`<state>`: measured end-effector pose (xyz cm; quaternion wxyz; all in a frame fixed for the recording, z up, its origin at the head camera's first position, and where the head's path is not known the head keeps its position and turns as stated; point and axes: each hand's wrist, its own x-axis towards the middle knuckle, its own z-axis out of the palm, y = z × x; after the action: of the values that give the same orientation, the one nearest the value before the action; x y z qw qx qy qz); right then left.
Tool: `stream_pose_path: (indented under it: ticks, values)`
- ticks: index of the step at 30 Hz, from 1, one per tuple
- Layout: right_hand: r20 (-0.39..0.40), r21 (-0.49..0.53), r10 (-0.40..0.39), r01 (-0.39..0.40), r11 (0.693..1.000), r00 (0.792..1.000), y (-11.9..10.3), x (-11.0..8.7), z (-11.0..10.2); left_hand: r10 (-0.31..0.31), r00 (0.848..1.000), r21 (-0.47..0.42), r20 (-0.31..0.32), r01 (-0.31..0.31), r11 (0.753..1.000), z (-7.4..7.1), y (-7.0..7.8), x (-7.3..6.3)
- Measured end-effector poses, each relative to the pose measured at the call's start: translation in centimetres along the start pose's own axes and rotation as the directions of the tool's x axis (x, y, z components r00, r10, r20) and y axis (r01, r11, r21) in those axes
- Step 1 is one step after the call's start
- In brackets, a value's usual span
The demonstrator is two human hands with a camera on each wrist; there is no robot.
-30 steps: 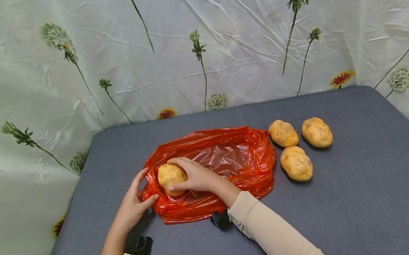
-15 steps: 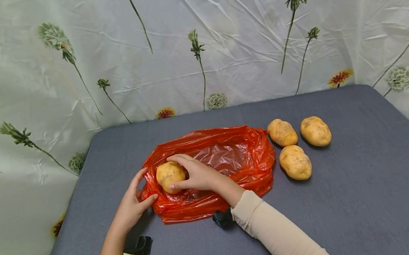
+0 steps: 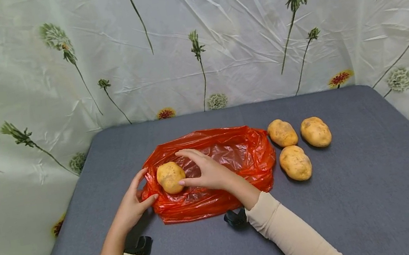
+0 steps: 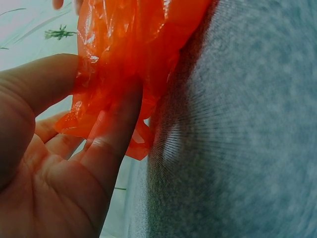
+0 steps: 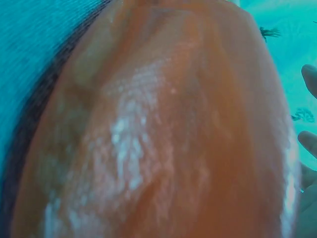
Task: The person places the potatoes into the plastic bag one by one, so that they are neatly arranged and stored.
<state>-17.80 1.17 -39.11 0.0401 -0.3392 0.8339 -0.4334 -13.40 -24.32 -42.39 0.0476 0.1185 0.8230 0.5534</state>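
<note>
The right hand (image 3: 211,170) has drawn back to the right since half a second ago, its fingers now off the potato (image 3: 171,178); from where I watch, that potato and the left hand (image 3: 133,203) look unmoved. The potato sits in the left end of the red bag (image 3: 201,211). I see the right hand well spread with nothing in its grip, its thumb tip at the potato's right side, touching or nearly so. My right wrist view is blurred and mostly filled by the bag, so I can't fairly judge that contact. The left hand has thumb and fingers curled round the bag's left end. The bag's mouth gapes upward, leaving room between the right hand and its right wall. Just past that wall lie three more potatoes (image 3: 295,164), two close together, one slightly apart. The grey table (image 3: 367,191) stretches on rightward, its far edge against a flowered curtain (image 3: 180,73).
</note>
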Motion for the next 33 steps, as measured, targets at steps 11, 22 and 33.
stream_pose_path:
  ticks: [11, 22, 33]
  values:
    - [-0.106, -0.021, -0.073, 0.071, 0.997, 0.992, 0.1, -1.9, -2.3, 0.002, 1.000, 0.022, -0.010, -0.001, 1.000, -0.1, -0.2, 0.0]
    - [-0.186, -0.038, -0.103, 0.098, 0.994, 0.977, 0.5, -3.8, -4.6, -0.015, 1.000, 0.024, -0.009, 0.015, 1.000, -0.2, -0.3, 0.0]
    - [-0.207, -0.049, -0.075, 0.066, 0.997, 0.975, 1.6, -6.3, -6.6, -0.008, 1.000, 0.003, -0.004, 0.008, 1.000, -0.2, -0.2, 0.0]
